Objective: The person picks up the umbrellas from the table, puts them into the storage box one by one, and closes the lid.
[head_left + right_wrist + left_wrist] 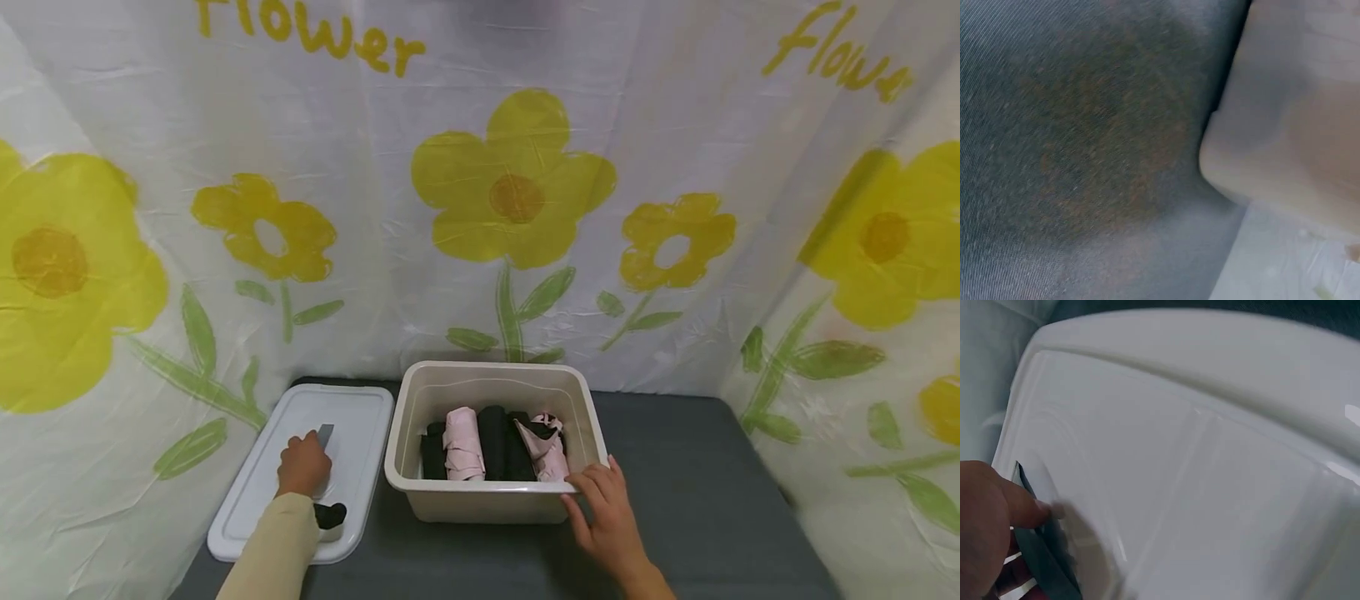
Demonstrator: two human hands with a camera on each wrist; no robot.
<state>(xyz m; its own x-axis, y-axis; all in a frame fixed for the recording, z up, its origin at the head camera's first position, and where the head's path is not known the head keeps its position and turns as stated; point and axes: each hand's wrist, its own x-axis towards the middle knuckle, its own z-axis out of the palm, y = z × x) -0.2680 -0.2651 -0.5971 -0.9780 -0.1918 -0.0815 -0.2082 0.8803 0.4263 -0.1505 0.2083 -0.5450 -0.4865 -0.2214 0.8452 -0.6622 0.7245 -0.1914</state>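
Note:
My left hand (pixel 303 465) is over the white lid (pixel 352 417), which lies flat at the left. It pinches a flat grey strip (pixel 325 435); in the left wrist view the thumb presses on the strip (pixel 1047 565) with fingers behind it. A beige plastic bin (pixel 487 504) stands beside the lid. Inside it, rolled pink cloth (pixel 463 446) and rolled black cloth (pixel 492 442) are packed in a row. My right hand (pixel 603 517) grips the bin's front right corner, fingers over the rim and thumb at the front wall. The right wrist view shows the bin's side but not the fingers.
A dark grey table surface (pixel 675 492) extends right of the bin. Behind and at both sides hang white sheets (pixel 375 233) painted with yellow flowers. A dark wrist device (pixel 330 515) sits on the left wrist, above the lid.

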